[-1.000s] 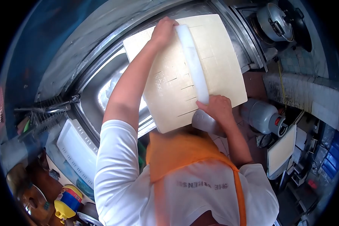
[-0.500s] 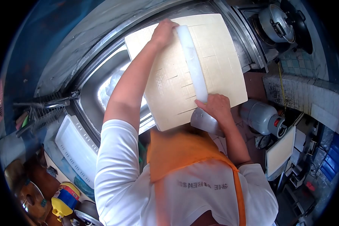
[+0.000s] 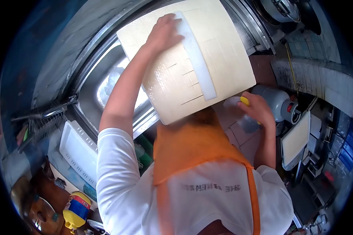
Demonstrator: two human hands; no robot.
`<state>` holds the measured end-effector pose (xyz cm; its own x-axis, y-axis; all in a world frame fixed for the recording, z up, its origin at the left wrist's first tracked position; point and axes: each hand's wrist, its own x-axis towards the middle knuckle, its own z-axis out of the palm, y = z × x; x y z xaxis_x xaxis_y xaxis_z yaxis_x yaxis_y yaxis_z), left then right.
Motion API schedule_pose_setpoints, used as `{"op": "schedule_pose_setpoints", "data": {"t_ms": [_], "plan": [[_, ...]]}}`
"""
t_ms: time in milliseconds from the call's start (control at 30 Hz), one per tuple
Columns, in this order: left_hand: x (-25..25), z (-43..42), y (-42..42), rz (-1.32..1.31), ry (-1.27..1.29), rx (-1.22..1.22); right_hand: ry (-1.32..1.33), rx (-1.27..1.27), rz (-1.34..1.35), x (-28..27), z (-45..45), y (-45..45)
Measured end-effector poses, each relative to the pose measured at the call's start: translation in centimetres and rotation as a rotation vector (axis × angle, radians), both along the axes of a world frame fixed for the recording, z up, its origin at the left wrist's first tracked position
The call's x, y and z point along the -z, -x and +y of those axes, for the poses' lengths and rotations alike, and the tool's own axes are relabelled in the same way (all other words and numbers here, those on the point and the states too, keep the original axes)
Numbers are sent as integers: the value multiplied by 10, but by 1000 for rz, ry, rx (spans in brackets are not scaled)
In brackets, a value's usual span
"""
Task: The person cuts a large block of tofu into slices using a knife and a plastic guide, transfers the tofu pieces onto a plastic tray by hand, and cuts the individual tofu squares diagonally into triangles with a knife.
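A large pale cream slab (image 3: pixel 227 55), marked with short straight lines, lies partly over the sink; I cannot tell if it is a board or a block. On it rests a long flat white strip (image 3: pixel 198 58). My left hand (image 3: pixel 164 33) lies near the strip's far end, fingers spread and touching it. Off the slab's near right corner, my right hand (image 3: pixel 259 109) is closed around a yellow-handled tool (image 3: pixel 244 100). Its pale working end is smeared by motion, so its kind is unclear.
A metal sink (image 3: pixel 92 90) sits left of the slab. Beyond the right hand stands a grey gas cylinder (image 3: pixel 268 98). A pot (image 3: pixel 276 9) is on the stove at upper right. At lower left are a white plastic tray (image 3: pixel 78 150) and a yellow bottle (image 3: pixel 76 211).
My right hand has left the strip's near end and moved right, off the slab; its yellow handle now shows. My left hand's fingers have spread over the strip. The view has shifted slightly.
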<state>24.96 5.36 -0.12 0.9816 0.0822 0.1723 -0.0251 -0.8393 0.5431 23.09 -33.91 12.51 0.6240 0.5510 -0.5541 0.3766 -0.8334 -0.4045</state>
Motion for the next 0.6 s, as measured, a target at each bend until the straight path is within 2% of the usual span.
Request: {"op": "schedule_pose_setpoints", "data": {"t_ms": [67,233,367,600], "plan": [[8,-7,9,-51,-16,59,-3,5,-98,-5,2,11],[7,-28,23,49,-141,179,-115,113,-136,3,10,37],[11,-41,25,75,-246,156,-117,120,-186,11,12,41],[12,-40,26,54,-268,144,-87,95,-242,17,11,42]]}}
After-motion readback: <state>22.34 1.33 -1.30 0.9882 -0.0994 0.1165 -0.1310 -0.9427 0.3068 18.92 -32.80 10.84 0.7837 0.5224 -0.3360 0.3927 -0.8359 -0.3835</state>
